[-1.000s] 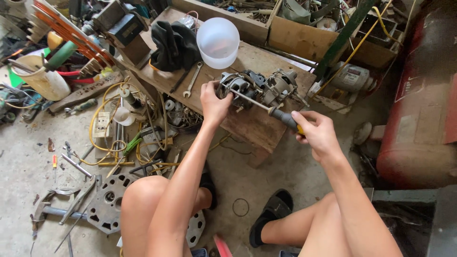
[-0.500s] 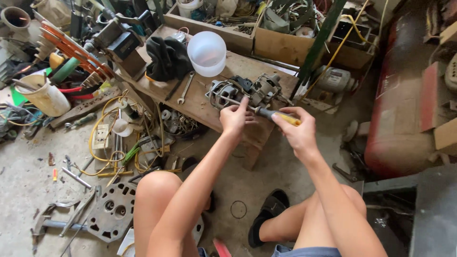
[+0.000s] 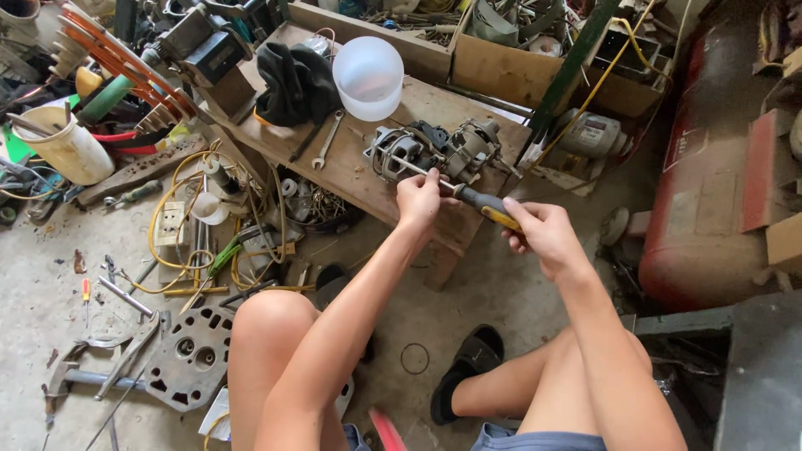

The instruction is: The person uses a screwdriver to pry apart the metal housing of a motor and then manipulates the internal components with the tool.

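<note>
The head camera looks down on a person seated low before a wooden worktop crowded with parts. The right hand has its grip wrapped closed around the black and yellow handle of a screwdriver. The shaft runs up and to the left from that grip toward a small grey motor lying on the worktop. The left hand sits just left of the right grip, its fingers pinched narrow on the shaft close to the motor; whether they also touch the motor housing is hard to tell from this angle.

Beyond the left grip and further left stands a frosted white plastic cup, upside down as it seems. A wrench lies flat on the worktop just below the cup, and a black rubber piece lies left of it. Well to the left of both hands, on the floor, stand a white bucket and a tangle of yellow wire. Far below the left grip, beside the knee, lies a flat grey metal plate with round holes. To the right of the right grip lies a red tank.
</note>
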